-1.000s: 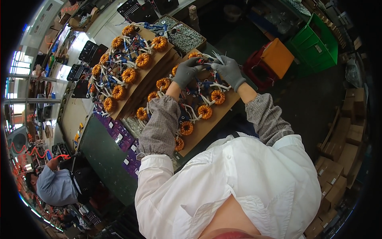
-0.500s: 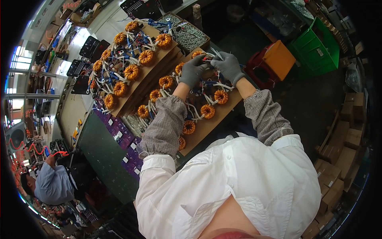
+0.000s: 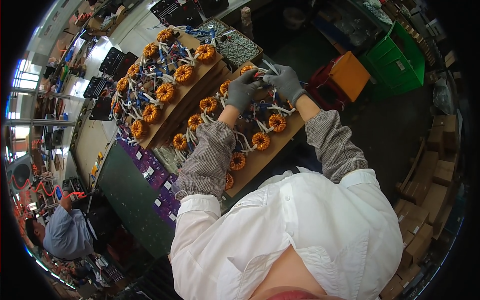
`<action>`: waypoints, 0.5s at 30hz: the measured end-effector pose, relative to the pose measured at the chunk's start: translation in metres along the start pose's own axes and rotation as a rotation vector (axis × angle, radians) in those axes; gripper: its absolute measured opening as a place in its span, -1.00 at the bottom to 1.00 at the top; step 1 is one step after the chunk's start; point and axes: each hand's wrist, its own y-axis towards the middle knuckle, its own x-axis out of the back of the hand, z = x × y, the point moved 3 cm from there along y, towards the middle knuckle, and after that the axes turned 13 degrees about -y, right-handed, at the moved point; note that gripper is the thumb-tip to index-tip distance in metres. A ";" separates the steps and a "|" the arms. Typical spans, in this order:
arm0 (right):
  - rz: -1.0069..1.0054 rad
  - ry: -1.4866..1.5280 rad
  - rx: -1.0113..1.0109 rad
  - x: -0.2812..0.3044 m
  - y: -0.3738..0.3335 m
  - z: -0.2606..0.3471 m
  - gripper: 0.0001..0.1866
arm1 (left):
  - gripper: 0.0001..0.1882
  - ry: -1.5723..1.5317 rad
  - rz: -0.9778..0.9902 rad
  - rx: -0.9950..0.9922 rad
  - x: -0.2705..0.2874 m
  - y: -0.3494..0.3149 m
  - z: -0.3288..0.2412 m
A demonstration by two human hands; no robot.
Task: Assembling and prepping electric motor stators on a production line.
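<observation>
My left hand [image 3: 243, 91] and my right hand [image 3: 286, 84], both in grey gloves, meet above the far end of a cardboard sheet [image 3: 248, 174]. Fingers of both hands are closed around white-sleeved wire leads [image 3: 270, 66], with a bit of red showing between them. The exact grip is partly hidden by the gloves. Just beyond my left hand sits an orange copper-wound ring coil [image 3: 247, 69]. Several similar coils, such as the coil [image 3: 261, 140], line both sides of the sheet, with white leads and blue-ended wires between them.
To the left, a taller cardboard stack [image 3: 165, 131] bears more coils. Behind it stands a box of small metal parts [image 3: 235, 47]. Purple circuit boards [image 3: 159, 176] lie at the near left. An orange-and-red stool [image 3: 350, 75] and green crate [image 3: 397, 60] stand right; a person [image 3: 67, 232] works far left.
My right hand has shifted very slightly to the left, and the white leads at its fingertips have moved a little. Otherwise both hands keep nearly the same place and grip.
</observation>
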 end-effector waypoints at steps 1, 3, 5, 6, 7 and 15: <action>0.016 0.012 0.022 -0.002 0.001 0.002 -0.77 | -0.58 -0.013 0.006 -0.013 -0.001 0.000 0.000; 0.027 0.026 0.029 -0.007 0.001 0.013 -0.78 | -0.57 0.027 0.023 -0.030 0.000 -0.002 -0.003; 0.059 0.089 0.024 -0.009 0.002 0.017 -0.79 | -0.57 0.066 0.039 -0.046 0.001 -0.003 -0.005; 0.059 0.090 0.024 -0.010 0.004 0.013 -0.79 | -0.57 0.178 0.019 -0.064 0.003 -0.002 -0.005; 0.062 0.133 0.046 -0.010 0.007 0.006 -0.78 | -0.56 0.290 -0.002 -0.082 0.004 -0.001 -0.005; 0.030 -0.059 0.095 0.005 -0.004 0.023 -0.78 | -0.56 0.289 -0.009 -0.099 0.003 0.001 -0.005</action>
